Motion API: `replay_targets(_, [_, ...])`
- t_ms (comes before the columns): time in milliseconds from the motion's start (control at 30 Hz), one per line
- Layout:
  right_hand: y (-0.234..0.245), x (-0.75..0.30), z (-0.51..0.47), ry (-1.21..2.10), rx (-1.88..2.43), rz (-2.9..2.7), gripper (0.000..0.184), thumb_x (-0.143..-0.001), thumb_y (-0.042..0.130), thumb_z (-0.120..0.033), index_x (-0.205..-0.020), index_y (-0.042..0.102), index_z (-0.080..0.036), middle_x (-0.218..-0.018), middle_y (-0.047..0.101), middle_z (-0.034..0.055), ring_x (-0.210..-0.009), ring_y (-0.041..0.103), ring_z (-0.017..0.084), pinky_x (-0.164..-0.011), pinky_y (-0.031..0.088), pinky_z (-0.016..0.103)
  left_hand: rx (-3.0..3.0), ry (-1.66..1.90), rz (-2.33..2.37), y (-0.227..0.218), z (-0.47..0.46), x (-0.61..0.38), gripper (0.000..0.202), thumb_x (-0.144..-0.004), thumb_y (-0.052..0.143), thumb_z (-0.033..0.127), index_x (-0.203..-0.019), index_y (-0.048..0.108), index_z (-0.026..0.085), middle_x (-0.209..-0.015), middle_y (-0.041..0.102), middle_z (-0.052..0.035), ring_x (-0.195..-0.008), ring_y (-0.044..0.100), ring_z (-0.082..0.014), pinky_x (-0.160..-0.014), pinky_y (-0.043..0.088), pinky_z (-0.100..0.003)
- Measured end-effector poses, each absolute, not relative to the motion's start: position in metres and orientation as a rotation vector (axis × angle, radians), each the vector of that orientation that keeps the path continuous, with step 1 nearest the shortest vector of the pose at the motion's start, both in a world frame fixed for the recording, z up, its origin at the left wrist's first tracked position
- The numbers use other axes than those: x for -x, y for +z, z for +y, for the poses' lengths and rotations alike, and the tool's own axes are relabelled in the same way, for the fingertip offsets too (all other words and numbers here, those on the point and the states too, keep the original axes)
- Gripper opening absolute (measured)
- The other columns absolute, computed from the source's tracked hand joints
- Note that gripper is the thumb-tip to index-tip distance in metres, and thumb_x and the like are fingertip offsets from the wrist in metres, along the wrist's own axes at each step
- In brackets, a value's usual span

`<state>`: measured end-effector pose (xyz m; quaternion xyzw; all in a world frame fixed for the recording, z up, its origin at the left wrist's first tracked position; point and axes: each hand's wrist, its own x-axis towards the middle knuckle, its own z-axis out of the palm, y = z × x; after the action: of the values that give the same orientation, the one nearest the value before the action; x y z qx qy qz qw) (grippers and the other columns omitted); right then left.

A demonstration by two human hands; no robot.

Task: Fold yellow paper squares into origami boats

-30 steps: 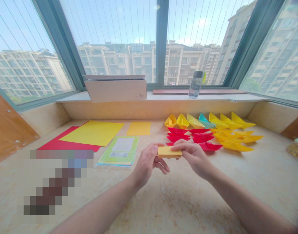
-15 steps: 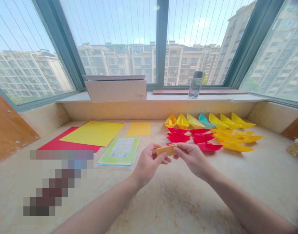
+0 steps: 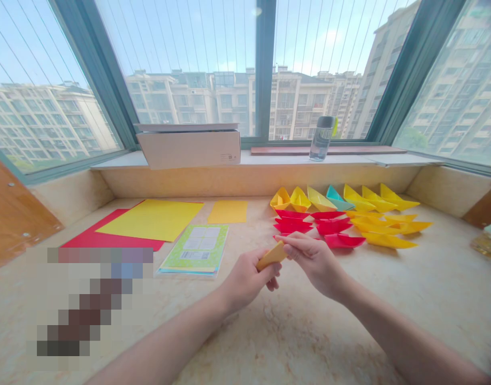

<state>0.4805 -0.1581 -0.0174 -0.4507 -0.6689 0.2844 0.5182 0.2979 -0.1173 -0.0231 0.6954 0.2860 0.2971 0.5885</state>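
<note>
A small folded piece of orange-yellow paper [image 3: 271, 256] is held above the counter, tilted up to the right. My left hand [image 3: 249, 275] is closed on its lower left end, thumb on top. At the upper right end, the fingertips of my right hand [image 3: 315, 262] pinch its corner. Just beyond my hands lie red paper boats [image 3: 334, 225]. Yellow paper boats [image 3: 390, 230] stand to their right, and behind runs a row with a teal paper boat [image 3: 338, 198] among yellow ones.
On the left lie a yellow sheet [image 3: 149, 219] over a red sheet [image 3: 109, 232], an orange-yellow square [image 3: 228, 212] and a green paper pack [image 3: 199, 246]. A white box [image 3: 189, 148] and a water bottle [image 3: 321, 140] stand on the sill. A blurred patch covers the lower left.
The folded paper has turned from nearly level to a slant rising to the right. My left hand has dropped slightly, and my right fingers have shifted to the paper's upper corner.
</note>
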Motion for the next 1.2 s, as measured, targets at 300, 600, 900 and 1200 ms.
replay_targets(300, [-0.017,-0.477,-0.163,0.495,1.086,-1.707,0.024,-0.095,0.055,-0.028,-0.107,0.074,-0.023,-0.083,0.066,0.0044,-0.076,0.061,0.018,-0.069,0.051,0.031,-1.655,0.606,0.700,-0.026,-0.120,-0.296,0.032,-0.089,0.056,0.047,-0.078,0.053,0.017,-0.057,0.052,0.0046,-0.041,0.054,-0.0086,-0.037,0.035,-0.017])
replay_targets(600, [-0.019,-0.470,-0.166,0.549,1.190,-1.573,0.028,-0.093,0.057,-0.038,-0.081,0.072,-0.018,-0.076,0.070,0.0049,-0.070,0.061,0.019,-0.063,0.047,0.030,-1.830,0.622,0.721,-0.018,-0.123,-0.295,0.029,-0.091,0.053,0.043,-0.077,0.058,0.018,-0.058,0.052,0.0043,-0.039,0.050,-0.0073,-0.039,0.035,-0.018])
replay_targets(900, [-0.017,-0.468,-0.168,0.497,1.163,-1.561,0.025,-0.096,0.052,-0.035,-0.087,0.068,-0.019,-0.080,0.068,0.0051,-0.074,0.060,0.019,-0.067,0.046,0.029,-1.875,0.685,0.665,-0.014,-0.126,-0.295,0.030,-0.095,0.047,0.040,-0.074,0.055,0.020,-0.046,0.048,0.0044,-0.039,0.044,-0.0105,-0.044,0.034,-0.023])
replay_targets(1200, [-0.017,-0.476,-0.164,0.528,1.282,-1.574,0.049,-0.096,0.046,-0.051,-0.059,0.047,-0.019,-0.053,0.044,-0.0026,-0.049,0.040,0.011,-0.046,0.029,0.024,-1.681,0.538,0.629,-0.016,-0.126,-0.297,0.031,-0.092,0.053,0.043,-0.074,0.054,0.018,-0.049,0.050,0.0059,-0.035,0.049,-0.0073,-0.036,0.031,-0.016])
